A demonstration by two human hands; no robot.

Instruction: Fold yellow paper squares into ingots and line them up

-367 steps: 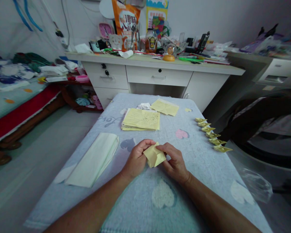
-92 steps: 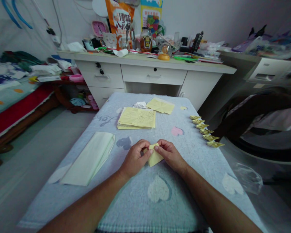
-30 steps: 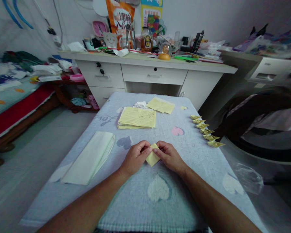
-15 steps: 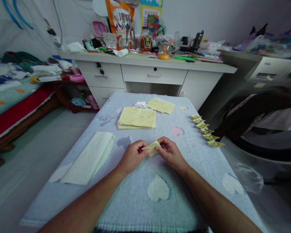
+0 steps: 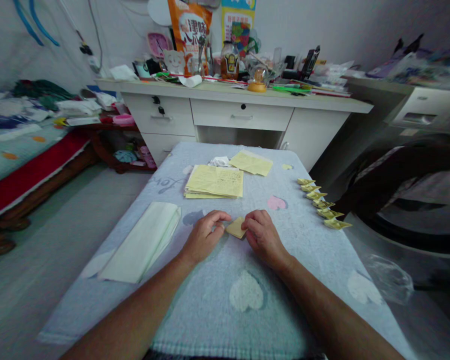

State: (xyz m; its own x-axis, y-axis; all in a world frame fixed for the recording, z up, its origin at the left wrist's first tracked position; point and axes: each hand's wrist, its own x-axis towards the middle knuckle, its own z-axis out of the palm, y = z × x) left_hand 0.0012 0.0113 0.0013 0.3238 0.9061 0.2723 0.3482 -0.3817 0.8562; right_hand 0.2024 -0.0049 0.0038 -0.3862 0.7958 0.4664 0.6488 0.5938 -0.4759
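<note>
A small folded piece of yellow paper (image 5: 235, 228) is between my hands, low over the blue cloth of the table (image 5: 210, 300). Just left of it is my left hand (image 5: 206, 235), its thumb and forefinger apart with nothing between them. The bent fingers of my right hand (image 5: 261, 234) close on the paper's right corner; the thumb is partly hidden. Beyond the hands lies a stack of yellow written sheets (image 5: 214, 181). Several folded yellow paper boats (image 5: 322, 204) stand in a row along the table's right side.
At left on the cloth lies a folded pale sheet (image 5: 140, 242). Loose yellow paper (image 5: 252, 163) and a crumpled white tissue (image 5: 219, 161) are at the back. A cluttered white desk (image 5: 243, 116) stands behind, and a washing machine (image 5: 416, 150) at right.
My left hand has let go of the folded paper and drawn slightly left with its fingers parted. The paper has turned and sits a little lower, with my right hand still at its right corner.
</note>
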